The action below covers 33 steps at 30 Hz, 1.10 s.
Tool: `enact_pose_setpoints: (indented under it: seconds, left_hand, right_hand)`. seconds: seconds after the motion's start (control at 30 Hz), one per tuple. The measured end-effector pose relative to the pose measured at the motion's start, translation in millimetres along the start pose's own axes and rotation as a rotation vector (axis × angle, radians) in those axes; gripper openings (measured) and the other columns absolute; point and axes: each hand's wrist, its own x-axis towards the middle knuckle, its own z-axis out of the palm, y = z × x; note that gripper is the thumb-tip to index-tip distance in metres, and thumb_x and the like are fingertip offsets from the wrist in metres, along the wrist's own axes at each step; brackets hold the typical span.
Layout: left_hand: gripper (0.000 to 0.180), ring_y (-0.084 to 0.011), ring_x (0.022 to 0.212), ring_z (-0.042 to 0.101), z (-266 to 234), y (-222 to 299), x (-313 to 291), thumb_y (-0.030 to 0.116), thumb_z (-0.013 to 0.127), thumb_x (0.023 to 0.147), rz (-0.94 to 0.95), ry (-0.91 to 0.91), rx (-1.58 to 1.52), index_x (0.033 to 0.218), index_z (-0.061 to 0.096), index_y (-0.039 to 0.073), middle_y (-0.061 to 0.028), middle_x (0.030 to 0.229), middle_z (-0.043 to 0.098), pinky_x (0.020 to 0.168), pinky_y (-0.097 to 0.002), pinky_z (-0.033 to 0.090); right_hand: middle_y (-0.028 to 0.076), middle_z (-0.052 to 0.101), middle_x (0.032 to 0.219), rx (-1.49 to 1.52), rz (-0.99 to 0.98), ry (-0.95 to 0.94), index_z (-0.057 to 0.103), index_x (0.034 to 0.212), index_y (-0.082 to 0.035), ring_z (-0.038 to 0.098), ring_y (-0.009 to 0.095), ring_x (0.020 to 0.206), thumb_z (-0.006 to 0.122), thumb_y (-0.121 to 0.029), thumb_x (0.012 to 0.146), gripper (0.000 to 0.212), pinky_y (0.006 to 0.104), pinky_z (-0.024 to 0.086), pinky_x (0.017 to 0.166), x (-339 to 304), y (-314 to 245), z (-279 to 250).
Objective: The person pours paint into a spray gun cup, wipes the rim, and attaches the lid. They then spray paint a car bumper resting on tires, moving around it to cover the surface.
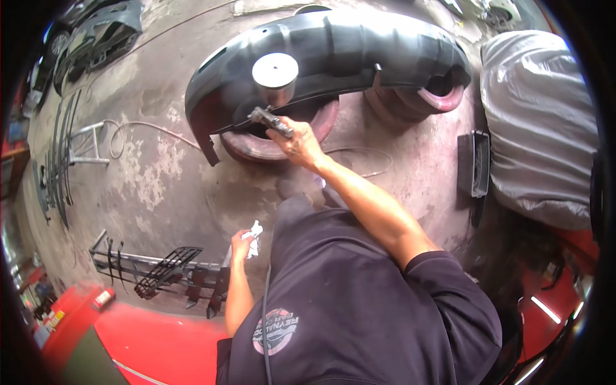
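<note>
My right hand [299, 142] is wrapped round the grip of a spray gun [273, 122], with a round metal paint cup [276, 76] with a pale lid on top. The gun is in front of the near edge of a long, dark car bumper [333, 48]; whether spray is coming out, I cannot tell. The bumper rests on reddish round supports that look like tires [321, 122], its shiny face catching the light. Down by my left side, my left hand [240, 246] is closed on a crumpled white cloth [255, 239].
A car under a silvery cover [539, 122] stands on the right, beside a dark rectangular frame [478, 163]. Black trim parts on a stand [173, 266] lie lower left, near a red surface [160, 346]. Thin strips [61, 154] lean at far left. A hose [154, 125] crosses the floor.
</note>
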Motion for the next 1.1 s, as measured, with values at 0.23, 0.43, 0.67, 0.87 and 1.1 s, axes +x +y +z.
enact_pose_setpoints:
  seconds: [0.23,0.43,0.67,0.87,1.1]
  left_hand:
    - [0.031,-0.0172,0.077,0.071,51.0,47.4,-10.3,0.003,0.071,0.089,0.108,-0.050,0.167,0.119,0.070,-0.005,-0.0125,0.094,0.075,0.066,-0.0324,0.057]
    - [0.021,-0.0154,0.074,0.066,106.2,77.1,-20.0,0.009,0.070,0.088,0.144,-0.138,0.281,0.106,0.074,-0.001,-0.0073,0.085,0.071,0.065,-0.0337,0.052]
    - [0.017,-0.0088,0.064,0.061,133.3,169.0,-54.5,0.015,0.071,0.090,0.539,-0.122,0.209,0.096,0.073,-0.001,-0.0027,0.075,0.068,0.058,-0.0286,0.049]
    - [0.040,-0.0138,0.094,0.069,114.7,325.4,-166.5,0.010,0.077,0.078,0.777,-0.535,-0.051,0.116,0.073,-0.003,-0.0071,0.103,0.074,0.086,-0.0287,0.054]
    - [0.021,-0.0428,0.071,0.072,85.7,438.4,-285.8,0.024,0.079,0.089,1.312,-1.598,0.042,0.087,0.069,0.005,-0.0286,0.096,0.074,0.057,-0.0473,0.058]
  right_hand:
    - [0.020,0.075,0.080,-0.206,0.124,0.403,0.072,0.101,0.000,0.073,0.029,0.068,0.077,-0.025,0.095,0.027,0.0426,0.055,0.064,-12.5,55.5,-164.2]
    - [0.008,0.073,0.074,-0.323,0.331,0.751,0.074,0.095,0.001,0.067,0.019,0.064,0.076,-0.030,0.096,0.031,0.0371,0.052,0.064,-32.3,137.2,-304.9]
    - [0.019,0.075,0.084,-0.381,0.269,0.891,0.073,0.110,-0.001,0.074,0.034,0.077,0.072,-0.028,0.099,0.029,0.0441,0.054,0.073,-48.1,127.3,-318.5]
    - [0.018,0.076,0.082,-0.164,0.192,0.468,0.071,0.109,0.002,0.071,0.025,0.068,0.074,-0.022,0.098,0.026,0.0415,0.054,0.062,-59.0,81.1,-209.2]
    - [0.025,0.074,0.093,0.132,0.043,0.020,0.070,0.119,-0.004,0.073,0.040,0.081,0.074,-0.020,0.096,0.028,0.0433,0.056,0.071,-54.8,44.6,-121.3]
